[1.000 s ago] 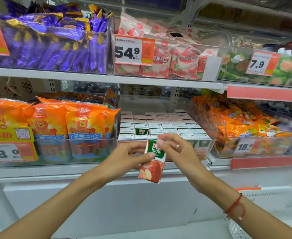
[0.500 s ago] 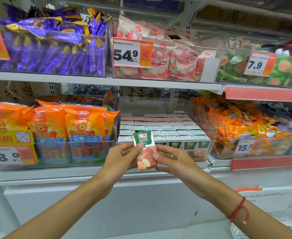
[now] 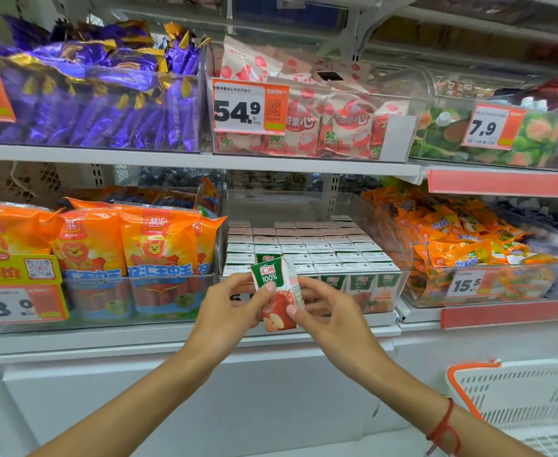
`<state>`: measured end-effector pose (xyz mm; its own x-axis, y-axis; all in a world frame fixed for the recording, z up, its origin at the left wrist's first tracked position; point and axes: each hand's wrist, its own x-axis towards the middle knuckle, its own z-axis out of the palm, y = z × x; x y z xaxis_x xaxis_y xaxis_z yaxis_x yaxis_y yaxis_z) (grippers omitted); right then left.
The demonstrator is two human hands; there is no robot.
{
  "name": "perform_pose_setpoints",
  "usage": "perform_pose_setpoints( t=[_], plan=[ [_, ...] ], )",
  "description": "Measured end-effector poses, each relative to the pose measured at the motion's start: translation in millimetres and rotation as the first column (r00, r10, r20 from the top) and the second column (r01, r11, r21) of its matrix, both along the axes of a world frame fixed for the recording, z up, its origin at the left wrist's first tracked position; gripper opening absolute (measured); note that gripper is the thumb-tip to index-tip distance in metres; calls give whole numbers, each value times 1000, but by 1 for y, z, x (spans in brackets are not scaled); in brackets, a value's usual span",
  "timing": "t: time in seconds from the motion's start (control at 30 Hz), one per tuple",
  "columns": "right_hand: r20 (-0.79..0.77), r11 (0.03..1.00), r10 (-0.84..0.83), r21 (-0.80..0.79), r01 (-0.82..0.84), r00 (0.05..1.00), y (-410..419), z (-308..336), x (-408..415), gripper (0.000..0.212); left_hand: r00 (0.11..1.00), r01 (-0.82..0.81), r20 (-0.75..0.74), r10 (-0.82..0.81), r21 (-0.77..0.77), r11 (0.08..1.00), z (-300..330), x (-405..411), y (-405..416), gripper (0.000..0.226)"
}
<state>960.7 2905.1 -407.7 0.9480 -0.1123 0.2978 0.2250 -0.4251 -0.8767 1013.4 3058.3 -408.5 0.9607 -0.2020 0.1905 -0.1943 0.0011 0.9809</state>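
A small green and red apple juice carton [image 3: 276, 291] marked 100% is held upright in front of the lower shelf. My left hand [image 3: 229, 311] grips its left side with the thumb on the green front. My right hand [image 3: 330, 311] pinches its right edge and lower corner. Behind it a clear bin [image 3: 399, 255] holds several rows of the same juice cartons [image 3: 313, 249].
Orange sausage bags [image 3: 122, 245] fill the bin to the left, orange snack packs [image 3: 462, 245] the bin to the right. The upper shelf carries purple sweets [image 3: 89, 94], pink packs [image 3: 320, 120] and green pouches [image 3: 535, 140]. A white basket [image 3: 518, 390] stands at lower right.
The carton has been lifted and turned from a tilt to nearly upright, and now sits closer to the bin. Both hands have shifted their hold lower on its sides.
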Motion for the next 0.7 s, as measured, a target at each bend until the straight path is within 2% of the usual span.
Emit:
perform_pose_setpoints(
  t=[0.13,0.23,0.33,0.43,0.53,0.6,0.7],
  plan=[
    [94,993,-54,-100,63,994,5,-1,-2,45,999,0,-47,1,2,1000,-1,-3,-3,19],
    [28,989,-9,-150,13,1000,4,3,-3,46,995,27,-96,-27,-9,1000,-4,-1,0,18],
    [-145,998,70,2,-70,987,-6,11,-1,43,983,80,-159,-88,-57,995,-1,-1,3,22],
    [-332,979,182,145,-141,925,-12,16,-1,56,975,91,-187,-119,-150,985,5,1,4,37],
    [-373,945,314,216,-247,873,-13,18,-2,53,971,114,-183,-151,-197,974,9,-1,6,51],
    [-364,955,284,186,-230,887,-11,17,-3,46,968,122,-194,-161,-197,973,10,-3,5,49],
    [-321,987,125,140,-84,939,-6,9,-3,44,976,95,-178,-124,-160,982,7,-3,3,33]
  ],
)
